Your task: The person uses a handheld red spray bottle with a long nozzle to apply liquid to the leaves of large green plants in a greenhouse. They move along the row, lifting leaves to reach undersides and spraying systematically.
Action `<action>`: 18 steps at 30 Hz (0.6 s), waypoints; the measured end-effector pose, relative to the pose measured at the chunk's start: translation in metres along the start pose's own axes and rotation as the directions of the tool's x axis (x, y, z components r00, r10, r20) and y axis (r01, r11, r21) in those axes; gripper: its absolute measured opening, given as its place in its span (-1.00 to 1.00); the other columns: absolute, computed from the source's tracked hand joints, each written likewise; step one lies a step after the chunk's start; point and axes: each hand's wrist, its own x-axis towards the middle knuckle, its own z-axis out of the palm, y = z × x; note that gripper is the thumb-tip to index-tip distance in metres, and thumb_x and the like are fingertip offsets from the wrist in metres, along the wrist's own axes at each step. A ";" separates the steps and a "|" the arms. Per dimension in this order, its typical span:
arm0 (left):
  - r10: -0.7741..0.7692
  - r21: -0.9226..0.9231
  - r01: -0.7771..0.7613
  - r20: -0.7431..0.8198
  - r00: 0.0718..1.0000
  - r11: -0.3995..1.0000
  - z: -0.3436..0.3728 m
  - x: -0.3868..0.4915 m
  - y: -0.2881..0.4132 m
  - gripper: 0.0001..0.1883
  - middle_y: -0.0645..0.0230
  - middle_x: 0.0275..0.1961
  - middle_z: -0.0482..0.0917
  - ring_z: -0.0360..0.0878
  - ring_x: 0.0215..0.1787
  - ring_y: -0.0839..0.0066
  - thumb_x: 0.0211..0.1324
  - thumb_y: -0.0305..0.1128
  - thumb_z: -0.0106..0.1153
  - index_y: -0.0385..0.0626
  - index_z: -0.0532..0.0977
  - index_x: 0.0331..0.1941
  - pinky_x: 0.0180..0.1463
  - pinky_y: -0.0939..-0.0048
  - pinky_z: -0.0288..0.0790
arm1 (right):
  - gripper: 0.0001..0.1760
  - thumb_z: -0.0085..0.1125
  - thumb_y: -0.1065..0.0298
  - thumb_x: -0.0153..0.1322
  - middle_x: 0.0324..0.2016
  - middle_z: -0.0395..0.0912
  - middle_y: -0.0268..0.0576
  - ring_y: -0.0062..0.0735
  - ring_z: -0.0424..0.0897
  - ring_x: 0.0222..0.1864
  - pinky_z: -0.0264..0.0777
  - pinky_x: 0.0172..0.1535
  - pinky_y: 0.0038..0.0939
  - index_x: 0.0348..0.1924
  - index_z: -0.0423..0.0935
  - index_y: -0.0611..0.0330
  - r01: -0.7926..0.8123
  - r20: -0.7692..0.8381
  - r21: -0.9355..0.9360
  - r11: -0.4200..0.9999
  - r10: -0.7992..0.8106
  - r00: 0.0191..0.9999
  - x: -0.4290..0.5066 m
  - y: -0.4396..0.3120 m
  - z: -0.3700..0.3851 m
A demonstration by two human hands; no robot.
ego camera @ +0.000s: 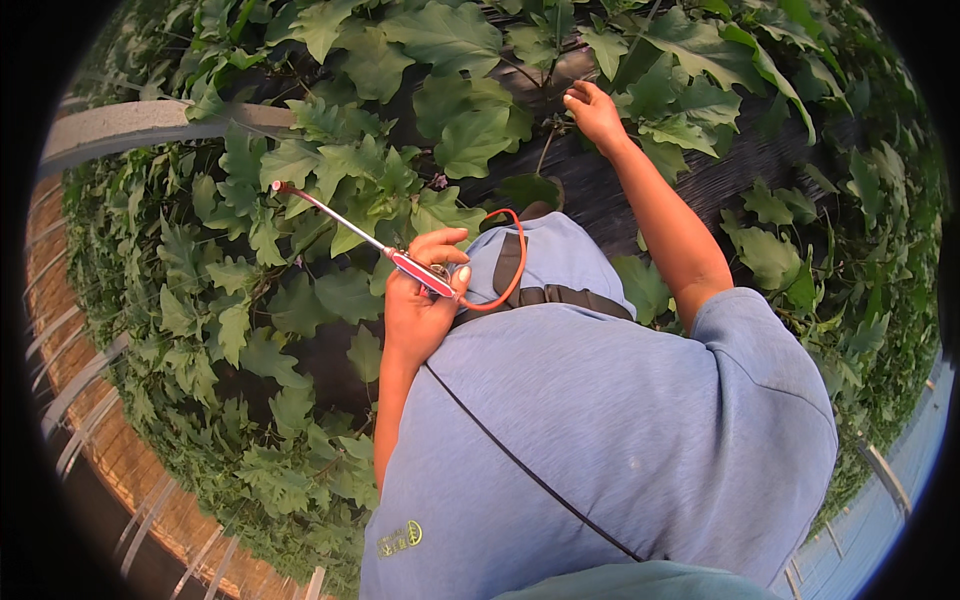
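Note:
My left hand (424,300) is closed around the red handle of a small wand (420,271), likely a sprayer. Its thin metal tube slants up and left to a red tip, among lobed leaves that look like eggplant. A thin red hose (520,262) loops from the handle's lower end past my waist. My right hand (596,112) is stretched forward beside a dark plant stem (551,75), its fingers loosely curled and nothing visible in them. Purple flowers (439,181) show between the leaves near the wand.
Dense leafy plants (352,292) stand in front and on both sides. Black plastic film (600,202) covers the ground beneath them. A pale curved beam (165,127) crosses at upper left. A black strap with a buckle (555,294) lies across my waist, and a dark cord (525,465) crosses my shirt.

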 end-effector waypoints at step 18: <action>-0.171 -0.050 0.163 -0.243 0.955 0.985 0.022 -0.036 0.005 -0.83 0.03 0.31 0.69 0.68 0.26 0.38 0.39 -0.58 0.37 -0.28 0.66 0.01 0.35 0.30 0.53 | -0.51 0.39 0.23 0.61 0.18 0.71 -0.20 -0.35 0.68 0.07 0.58 0.06 -0.22 0.36 0.54 0.11 0.137 -0.148 0.007 0.991 -0.134 0.980 0.218 0.075 -0.022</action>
